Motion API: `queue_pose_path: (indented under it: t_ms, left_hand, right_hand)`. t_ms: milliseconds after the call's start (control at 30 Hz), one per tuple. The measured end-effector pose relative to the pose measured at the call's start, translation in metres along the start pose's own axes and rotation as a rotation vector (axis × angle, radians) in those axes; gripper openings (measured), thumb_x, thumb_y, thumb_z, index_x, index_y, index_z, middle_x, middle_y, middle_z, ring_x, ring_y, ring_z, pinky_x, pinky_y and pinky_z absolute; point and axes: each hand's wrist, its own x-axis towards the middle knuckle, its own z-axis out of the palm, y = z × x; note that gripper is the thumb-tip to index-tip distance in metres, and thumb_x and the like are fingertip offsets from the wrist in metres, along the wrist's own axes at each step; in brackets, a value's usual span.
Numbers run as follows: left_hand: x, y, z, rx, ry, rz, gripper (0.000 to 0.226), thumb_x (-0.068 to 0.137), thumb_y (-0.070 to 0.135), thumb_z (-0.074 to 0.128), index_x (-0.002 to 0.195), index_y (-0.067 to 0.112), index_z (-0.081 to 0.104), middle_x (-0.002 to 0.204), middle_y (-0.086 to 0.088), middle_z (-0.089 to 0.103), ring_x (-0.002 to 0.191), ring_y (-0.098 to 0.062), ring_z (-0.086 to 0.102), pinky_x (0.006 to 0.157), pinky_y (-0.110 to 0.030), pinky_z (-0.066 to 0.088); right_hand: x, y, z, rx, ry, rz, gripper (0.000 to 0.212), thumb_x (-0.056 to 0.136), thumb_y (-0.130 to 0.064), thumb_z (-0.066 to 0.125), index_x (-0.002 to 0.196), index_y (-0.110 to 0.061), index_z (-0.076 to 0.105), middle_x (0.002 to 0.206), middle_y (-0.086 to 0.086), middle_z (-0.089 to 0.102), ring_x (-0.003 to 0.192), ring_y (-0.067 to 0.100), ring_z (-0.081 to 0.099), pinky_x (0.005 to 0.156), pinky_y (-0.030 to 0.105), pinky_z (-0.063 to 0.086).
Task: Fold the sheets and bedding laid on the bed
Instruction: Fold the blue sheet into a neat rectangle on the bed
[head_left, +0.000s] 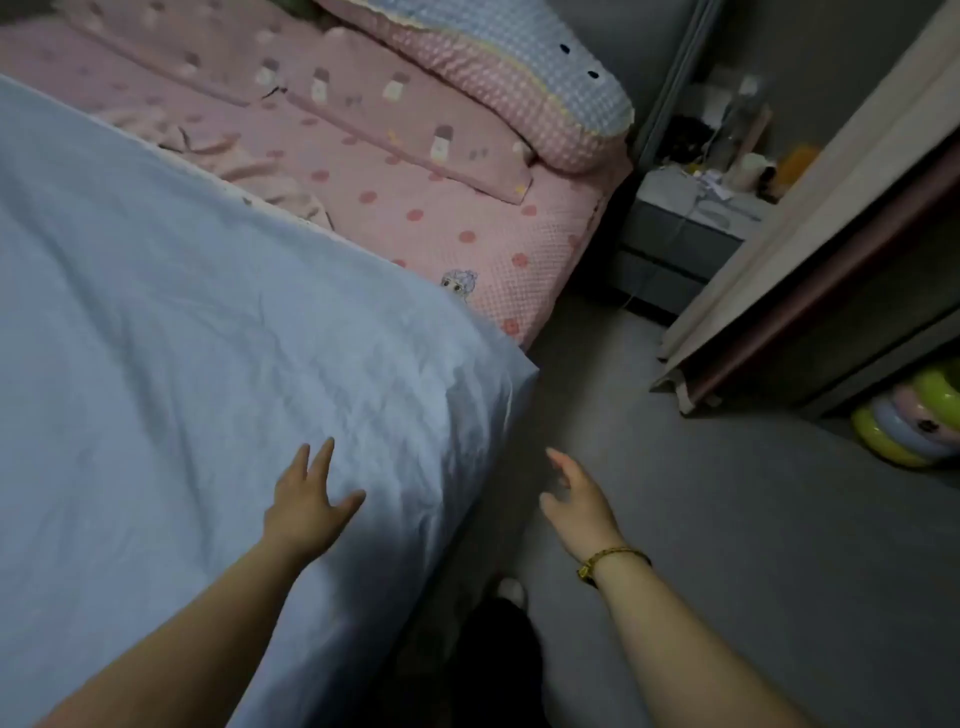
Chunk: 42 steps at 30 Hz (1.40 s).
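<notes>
The blue sheet (156, 338) is spread flat over the bed (582, 218). It runs off the picture far to the left of the left grip (311, 499), so its long way cannot be told. Its far edge is seen going slantwise from the far left down to one corner (519, 366). That corner points to the right, ahead of both grips, and it hangs over the side of the bed toward the floor (727, 519).

The left grip is opened wide, with the fingers (324, 457) spread out straight. It is placed over the blue sheet near the bed's side. Whether the sheet is really touched cannot be told. Nothing is held in it.

The right grip (576, 504) is loosely opened too. It is held out over the floor, just beside the hanging sheet, and nothing is held or touched. A gold bracelet (613, 561) is worn on that wrist.

The blue sheet is plain, pale and full of small wrinkles. Beyond it, far ahead of the left grip, a pink sheet (441, 208) with red dots is seen, and a pink and blue pillow (493, 67) is laid on it.
</notes>
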Motion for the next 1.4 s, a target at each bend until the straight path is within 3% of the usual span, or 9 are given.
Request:
queue_pose_path:
  t_ms: [233, 400, 567, 833, 1000, 1133, 1233, 1333, 1400]
  left_hand:
    - [0.116, 0.086, 0.035, 0.064, 0.022, -0.132, 0.074, 0.091, 0.046, 0.049, 0.148, 0.033, 0.003, 0.157, -0.002, -0.005, 0.144, -0.026, 0.001, 0.111, -0.044, 0.025]
    - [0.190, 0.109, 0.046, 0.200, -0.098, -0.253, 0.075, 0.089, 0.057, 0.041, 0.145, 0.041, -0.005, 0.156, 0.002, -0.016, 0.145, -0.022, -0.008, 0.110, -0.049, 0.024]
    - [0.227, 0.106, 0.063, 0.347, -0.274, -0.344, 0.074, 0.087, 0.061, 0.042, 0.144, 0.046, -0.002, 0.156, 0.003, -0.015, 0.144, -0.023, -0.010, 0.110, -0.055, 0.020]
    - [0.238, 0.106, 0.064, 0.388, -0.351, -0.381, 0.079, 0.086, 0.062, 0.045, 0.144, 0.046, -0.006, 0.155, 0.002, -0.019, 0.144, -0.024, -0.014, 0.109, -0.055, 0.022]
    - [0.242, 0.102, 0.066, 0.405, -0.365, -0.385, 0.080, 0.085, 0.063, 0.045, 0.143, 0.048, -0.007, 0.155, 0.002, -0.020, 0.144, -0.024, -0.015, 0.109, -0.054, 0.022]
    - [0.242, 0.101, 0.063, 0.390, -0.380, -0.373, 0.080, 0.084, 0.062, 0.047, 0.144, 0.047, -0.005, 0.155, 0.002, -0.017, 0.144, -0.024, -0.012, 0.110, -0.053, 0.023]
    - [0.244, 0.104, 0.055, 0.310, -0.355, -0.371, 0.075, 0.084, 0.059, 0.052, 0.146, 0.040, 0.013, 0.156, -0.006, 0.001, 0.144, -0.025, 0.003, 0.114, -0.047, 0.020]
    - [0.243, 0.120, 0.041, -0.070, -0.093, -0.395, 0.050, 0.087, 0.040, 0.059, 0.131, 0.017, 0.052, 0.141, -0.015, 0.043, 0.131, -0.026, 0.040, 0.108, -0.032, 0.032]
    - [0.238, 0.138, 0.032, -0.370, 0.099, -0.445, 0.047, 0.088, 0.033, 0.060, 0.128, 0.010, 0.055, 0.131, -0.015, 0.055, 0.119, -0.029, 0.052, 0.101, -0.034, 0.040]
  right_hand:
    - [0.189, -0.019, -0.037, -0.108, -0.222, -0.011, 0.056, 0.093, -0.008, 0.046, 0.143, -0.026, 0.030, 0.149, -0.001, 0.029, 0.137, 0.018, 0.028, 0.107, 0.030, 0.031]
    - [0.283, -0.027, -0.031, -0.120, -0.291, 0.035, 0.054, 0.093, -0.009, 0.047, 0.143, -0.022, 0.030, 0.149, 0.003, 0.027, 0.135, 0.021, 0.031, 0.106, 0.030, 0.032]
    - [0.340, -0.026, -0.019, -0.110, -0.324, 0.006, 0.050, 0.089, -0.003, 0.050, 0.137, -0.018, 0.042, 0.138, 0.007, 0.045, 0.124, 0.023, 0.045, 0.102, 0.028, 0.037]
    - [0.382, -0.004, 0.000, -0.138, -0.418, 0.172, 0.067, 0.084, -0.020, 0.061, 0.141, -0.027, 0.027, 0.136, 0.010, 0.045, 0.122, 0.032, 0.046, 0.103, 0.046, 0.041]
    - [0.386, 0.007, 0.000, -0.204, -0.389, 0.186, 0.030, 0.082, -0.024, 0.061, 0.109, -0.025, 0.048, 0.119, 0.008, 0.054, 0.113, 0.031, 0.050, 0.093, 0.039, 0.047]
    - [0.366, -0.002, -0.005, -0.425, -0.359, -0.015, 0.011, 0.085, -0.029, 0.057, 0.092, -0.021, 0.056, 0.104, 0.006, 0.054, 0.108, 0.027, 0.048, 0.086, 0.028, 0.040]
    - [0.336, -0.008, 0.000, -0.580, -0.058, -0.471, 0.017, 0.067, -0.034, 0.052, 0.061, -0.018, 0.055, 0.074, -0.001, 0.061, 0.083, 0.018, 0.060, 0.076, 0.029, 0.047]
    - [0.308, -0.011, 0.004, -0.627, -0.030, -0.699, 0.019, 0.055, -0.039, 0.047, 0.051, -0.021, 0.054, 0.053, -0.009, 0.057, 0.061, 0.008, 0.060, 0.085, 0.030, 0.037]
    - [0.290, -0.016, 0.004, -0.614, -0.059, -0.773, 0.020, 0.060, -0.037, 0.042, 0.054, -0.022, 0.053, 0.047, -0.009, 0.053, 0.050, 0.007, 0.058, 0.090, 0.031, 0.033]
